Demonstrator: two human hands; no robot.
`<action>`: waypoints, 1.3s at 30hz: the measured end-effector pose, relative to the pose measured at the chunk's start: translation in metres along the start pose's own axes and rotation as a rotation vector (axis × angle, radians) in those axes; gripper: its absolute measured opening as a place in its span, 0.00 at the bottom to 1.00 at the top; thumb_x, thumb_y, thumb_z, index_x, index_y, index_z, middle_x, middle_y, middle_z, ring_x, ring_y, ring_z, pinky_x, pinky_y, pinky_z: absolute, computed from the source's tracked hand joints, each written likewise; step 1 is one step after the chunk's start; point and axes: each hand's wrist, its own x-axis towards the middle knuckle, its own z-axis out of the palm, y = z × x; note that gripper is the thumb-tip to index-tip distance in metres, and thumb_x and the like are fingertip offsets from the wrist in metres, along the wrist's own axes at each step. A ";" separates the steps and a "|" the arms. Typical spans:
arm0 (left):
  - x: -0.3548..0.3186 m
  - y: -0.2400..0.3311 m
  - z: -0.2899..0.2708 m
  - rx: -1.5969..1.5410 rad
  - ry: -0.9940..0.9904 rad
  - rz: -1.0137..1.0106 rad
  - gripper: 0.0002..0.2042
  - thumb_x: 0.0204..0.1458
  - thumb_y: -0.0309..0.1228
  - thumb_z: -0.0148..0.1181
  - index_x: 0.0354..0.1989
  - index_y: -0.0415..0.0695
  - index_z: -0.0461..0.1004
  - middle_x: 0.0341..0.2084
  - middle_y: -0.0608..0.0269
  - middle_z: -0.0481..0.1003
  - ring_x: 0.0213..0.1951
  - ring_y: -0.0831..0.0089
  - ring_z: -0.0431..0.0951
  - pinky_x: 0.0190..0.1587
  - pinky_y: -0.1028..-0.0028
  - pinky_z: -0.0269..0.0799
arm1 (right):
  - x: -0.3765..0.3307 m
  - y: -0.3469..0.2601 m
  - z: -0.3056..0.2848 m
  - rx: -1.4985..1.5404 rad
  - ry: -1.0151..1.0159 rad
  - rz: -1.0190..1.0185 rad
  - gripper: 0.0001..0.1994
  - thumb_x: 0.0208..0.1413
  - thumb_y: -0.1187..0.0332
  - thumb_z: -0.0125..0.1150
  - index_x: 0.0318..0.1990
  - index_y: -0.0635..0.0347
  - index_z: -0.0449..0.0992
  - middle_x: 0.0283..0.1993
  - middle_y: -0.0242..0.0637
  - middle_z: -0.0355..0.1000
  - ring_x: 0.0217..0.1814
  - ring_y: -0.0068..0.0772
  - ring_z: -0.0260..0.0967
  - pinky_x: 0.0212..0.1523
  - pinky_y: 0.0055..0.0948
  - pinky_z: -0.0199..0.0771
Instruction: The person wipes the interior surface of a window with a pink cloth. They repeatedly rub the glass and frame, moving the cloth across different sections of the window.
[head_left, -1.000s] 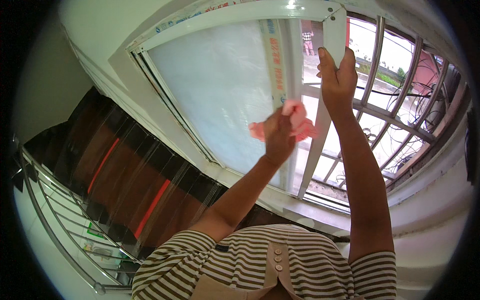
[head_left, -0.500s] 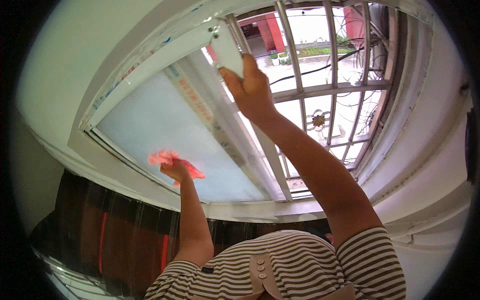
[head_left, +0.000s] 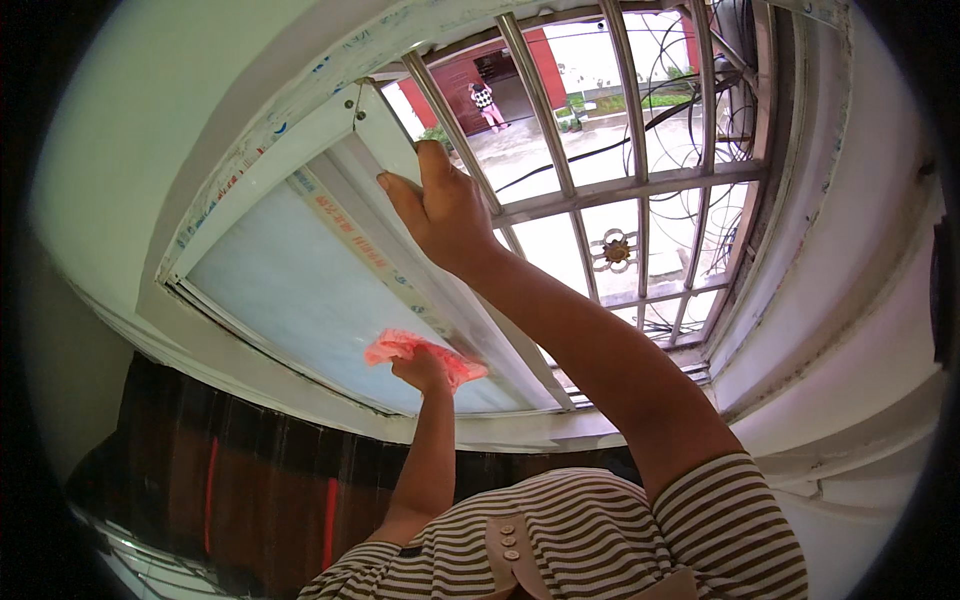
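Pressed against the frosted glass pane, my left hand is closed on a crumpled pink cloth, near the pane's lower right part. My right hand grips the edge of the white window sash higher up, fingers wrapped round its far side and thumb on the near face. A strip of printed protective film runs down the pane's right side, between the two hands. Part of the cloth is hidden behind my left fingers.
Metal security bars with a flower ornament stand beyond the opening. Loose black cables hang behind them. Outside, a person stands near a red doorway. A dark brown panelled surface lies below the sill.
My left hand has moved right across the glass with the cloth. My right hand and the sash edge have shifted left, showing more of the bars. The view has shifted slightly.
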 end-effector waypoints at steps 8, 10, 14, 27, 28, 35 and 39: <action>-0.060 0.063 0.025 0.015 -0.041 0.445 0.15 0.51 0.22 0.57 0.47 0.37 0.68 0.46 0.56 0.64 0.44 0.66 0.70 0.47 0.68 0.72 | -0.001 -0.009 0.002 0.081 -0.026 0.026 0.14 0.56 0.66 0.59 0.35 0.63 0.58 0.23 0.55 0.70 0.26 0.61 0.71 0.25 0.48 0.71; -0.083 0.096 0.026 0.018 -0.129 0.491 0.18 0.51 0.23 0.58 0.51 0.39 0.67 0.53 0.53 0.58 0.54 0.63 0.63 0.55 0.65 0.66 | 0.001 -0.003 0.000 0.052 0.003 -0.011 0.15 0.56 0.66 0.59 0.35 0.63 0.59 0.23 0.54 0.70 0.26 0.61 0.71 0.25 0.48 0.71; -0.092 0.111 0.039 0.076 -0.277 0.895 0.23 0.48 0.21 0.61 0.54 0.40 0.66 0.56 0.55 0.58 0.59 0.60 0.60 0.60 0.62 0.59 | 0.000 -0.004 0.004 0.006 0.009 -0.018 0.15 0.56 0.65 0.60 0.34 0.62 0.59 0.22 0.53 0.69 0.24 0.60 0.70 0.25 0.48 0.70; -0.066 0.198 0.057 -0.259 -0.324 0.891 0.21 0.38 0.13 0.47 0.46 0.29 0.69 0.54 0.48 0.59 0.55 0.56 0.63 0.58 0.65 0.59 | 0.000 -0.004 0.006 0.011 0.031 0.108 0.15 0.54 0.63 0.60 0.37 0.65 0.63 0.22 0.53 0.69 0.25 0.58 0.70 0.27 0.45 0.69; -0.064 0.191 0.059 -0.214 -0.298 0.932 0.21 0.39 0.13 0.48 0.46 0.29 0.69 0.54 0.48 0.59 0.55 0.55 0.63 0.58 0.64 0.60 | -0.001 -0.009 0.004 0.051 0.038 0.132 0.15 0.54 0.63 0.61 0.37 0.65 0.63 0.23 0.53 0.69 0.25 0.56 0.70 0.28 0.44 0.69; -0.065 0.169 0.050 0.012 -0.281 1.049 0.22 0.43 0.18 0.59 0.51 0.33 0.66 0.53 0.45 0.60 0.54 0.50 0.63 0.57 0.60 0.61 | 0.000 -0.004 0.003 -0.073 -0.006 0.103 0.14 0.58 0.66 0.59 0.43 0.66 0.66 0.29 0.41 0.73 0.26 0.27 0.68 0.28 0.28 0.70; -0.048 0.158 0.042 0.113 -0.287 1.198 0.24 0.44 0.15 0.55 0.55 0.33 0.65 0.52 0.46 0.62 0.53 0.52 0.64 0.57 0.62 0.62 | -0.001 -0.003 0.005 -0.014 -0.008 0.149 0.12 0.59 0.67 0.58 0.42 0.65 0.65 0.26 0.37 0.71 0.25 0.23 0.66 0.26 0.27 0.68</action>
